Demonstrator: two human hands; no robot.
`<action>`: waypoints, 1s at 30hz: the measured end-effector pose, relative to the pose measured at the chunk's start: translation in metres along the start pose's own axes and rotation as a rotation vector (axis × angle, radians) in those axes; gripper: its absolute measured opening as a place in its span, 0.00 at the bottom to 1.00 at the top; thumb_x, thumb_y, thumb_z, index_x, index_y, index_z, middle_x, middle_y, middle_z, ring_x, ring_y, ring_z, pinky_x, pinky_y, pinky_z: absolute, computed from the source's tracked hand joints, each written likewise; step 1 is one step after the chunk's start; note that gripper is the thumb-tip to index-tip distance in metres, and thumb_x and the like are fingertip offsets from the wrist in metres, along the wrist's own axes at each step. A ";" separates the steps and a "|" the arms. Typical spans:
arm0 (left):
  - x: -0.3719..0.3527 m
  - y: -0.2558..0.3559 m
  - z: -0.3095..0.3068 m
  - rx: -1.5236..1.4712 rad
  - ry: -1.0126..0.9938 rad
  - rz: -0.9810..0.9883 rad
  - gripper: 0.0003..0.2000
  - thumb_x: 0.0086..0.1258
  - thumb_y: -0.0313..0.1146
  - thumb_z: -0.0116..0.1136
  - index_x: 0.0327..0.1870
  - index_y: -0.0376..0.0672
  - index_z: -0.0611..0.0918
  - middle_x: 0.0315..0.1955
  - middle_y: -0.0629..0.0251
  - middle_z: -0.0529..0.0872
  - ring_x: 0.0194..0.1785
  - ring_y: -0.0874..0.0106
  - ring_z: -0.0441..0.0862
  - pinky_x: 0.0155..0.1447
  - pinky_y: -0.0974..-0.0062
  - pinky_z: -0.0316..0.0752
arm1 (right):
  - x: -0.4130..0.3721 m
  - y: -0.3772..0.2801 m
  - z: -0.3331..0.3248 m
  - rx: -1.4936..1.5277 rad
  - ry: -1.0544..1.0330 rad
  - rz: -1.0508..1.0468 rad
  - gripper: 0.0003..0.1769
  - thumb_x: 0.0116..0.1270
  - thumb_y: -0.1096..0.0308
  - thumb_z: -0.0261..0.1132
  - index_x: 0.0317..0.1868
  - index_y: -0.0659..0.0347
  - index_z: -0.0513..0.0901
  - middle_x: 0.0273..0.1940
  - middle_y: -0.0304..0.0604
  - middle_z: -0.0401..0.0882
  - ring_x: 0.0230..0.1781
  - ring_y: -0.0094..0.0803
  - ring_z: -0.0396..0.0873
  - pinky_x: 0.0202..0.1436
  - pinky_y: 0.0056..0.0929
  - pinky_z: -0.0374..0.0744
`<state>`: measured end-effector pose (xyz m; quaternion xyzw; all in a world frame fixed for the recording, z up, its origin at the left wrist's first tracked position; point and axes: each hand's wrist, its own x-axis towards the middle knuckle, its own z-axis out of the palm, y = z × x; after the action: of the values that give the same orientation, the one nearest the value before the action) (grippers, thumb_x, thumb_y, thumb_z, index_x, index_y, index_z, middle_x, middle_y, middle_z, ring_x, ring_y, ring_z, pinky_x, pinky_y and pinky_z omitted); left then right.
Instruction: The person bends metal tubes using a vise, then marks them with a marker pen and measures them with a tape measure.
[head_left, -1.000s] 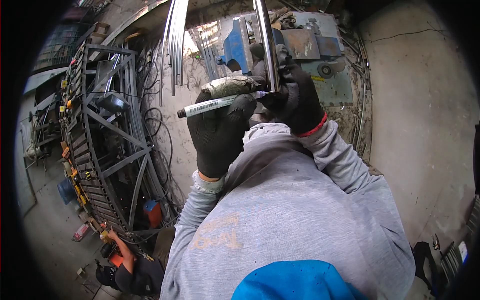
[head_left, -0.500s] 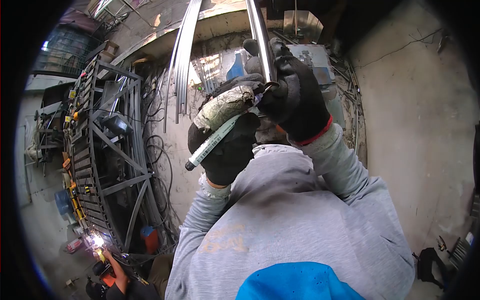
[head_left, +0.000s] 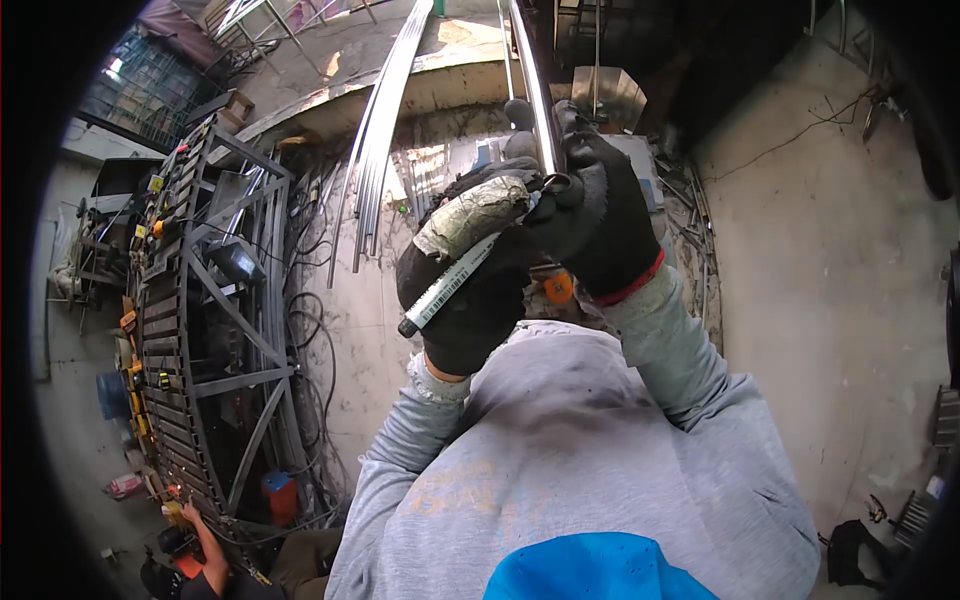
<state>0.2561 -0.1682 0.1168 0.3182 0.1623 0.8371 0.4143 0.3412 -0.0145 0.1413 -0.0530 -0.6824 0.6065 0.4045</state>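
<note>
My left hand (head_left: 462,300), in a black glove with a worn taped thumb, holds a white marker (head_left: 448,285) with a barcode label. The marker slants down to the left and its upper end meets a shiny steel tube (head_left: 533,70). That tube runs up out of the top of the view. My right hand (head_left: 600,215), in a black glove with a red cuff, is wrapped around the tube's lower end right beside the marker tip. Both hands touch each other in front of my grey sweatshirt.
A grey steel gate frame (head_left: 215,300) lies on the floor at left, with cables beside it. Another person (head_left: 200,555) crouches at its lower end. A bundle of long metal strips (head_left: 385,120) lies past my hands. Bare concrete floor (head_left: 840,300) spreads at right.
The marker has swung from lying level to slanting, its free end dropping to the lower left. Both hands stay on the tube. The weld flash by the other person has gone out.
</note>
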 end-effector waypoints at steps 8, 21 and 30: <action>0.003 0.000 0.001 0.002 -0.027 0.000 0.34 0.82 0.59 0.37 0.69 0.38 0.79 0.65 0.48 0.84 0.70 0.54 0.79 0.78 0.56 0.68 | 0.001 -0.009 -0.005 0.022 -0.036 0.044 0.15 0.76 0.74 0.60 0.60 0.61 0.70 0.53 0.50 0.83 0.45 0.33 0.85 0.50 0.36 0.86; 0.009 0.000 0.018 0.958 0.098 0.097 0.32 0.83 0.56 0.37 0.72 0.38 0.76 0.65 0.48 0.82 0.68 0.57 0.81 0.76 0.58 0.71 | 0.006 -0.009 -0.008 -0.665 -0.022 -0.343 0.16 0.74 0.71 0.63 0.59 0.60 0.71 0.52 0.49 0.84 0.43 0.35 0.85 0.50 0.38 0.85; 0.007 -0.002 0.011 0.505 0.045 0.140 0.26 0.86 0.48 0.39 0.66 0.34 0.77 0.62 0.48 0.84 0.67 0.59 0.82 0.76 0.60 0.72 | 0.002 -0.008 -0.001 -0.208 -0.019 -0.099 0.15 0.75 0.72 0.61 0.58 0.58 0.71 0.55 0.46 0.82 0.42 0.26 0.82 0.49 0.26 0.84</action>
<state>0.2617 -0.1618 0.1268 0.4033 0.3530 0.8035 0.2589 0.3441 -0.0145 0.1485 -0.0551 -0.7472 0.5123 0.4198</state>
